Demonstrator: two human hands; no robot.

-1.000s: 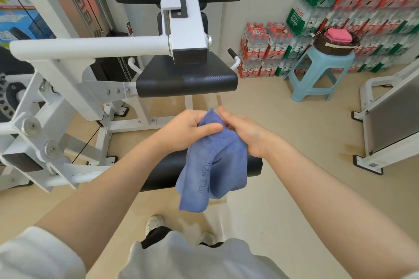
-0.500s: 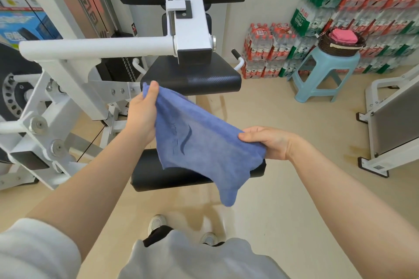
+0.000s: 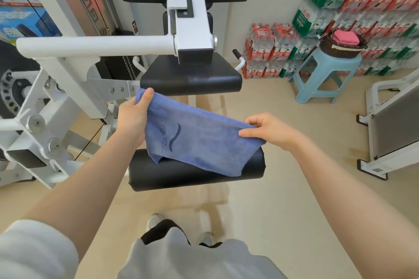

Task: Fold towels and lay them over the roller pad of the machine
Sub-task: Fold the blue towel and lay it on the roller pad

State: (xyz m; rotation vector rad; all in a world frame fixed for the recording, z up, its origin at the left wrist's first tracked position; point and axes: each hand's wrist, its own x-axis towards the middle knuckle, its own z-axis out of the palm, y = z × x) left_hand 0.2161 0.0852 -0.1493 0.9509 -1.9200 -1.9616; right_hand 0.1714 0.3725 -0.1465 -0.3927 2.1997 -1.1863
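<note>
A blue towel [image 3: 199, 140] with a stitched mark is stretched between my two hands above the black roller pad [image 3: 172, 175] of the white exercise machine. My left hand [image 3: 133, 115] grips its upper left corner, thumb on top. My right hand [image 3: 269, 130] pinches the right corner, lower down. The towel's lower edge hangs down over the top of the roller pad, hiding part of it.
The machine's black seat pad [image 3: 190, 77] and white frame arm [image 3: 95, 45] stand just behind the roller. A light blue stool [image 3: 326, 75] at the right carries a woven basket [image 3: 340, 47] with a pink towel [image 3: 345, 37]. Bottled-water packs [image 3: 272, 50] line the wall. Another machine's frame [image 3: 392, 129] is at far right.
The bunched towel has been pulled open between my hands: the left hand went up and left, the right hand went right. The towel now hangs lower, over the roller pad.
</note>
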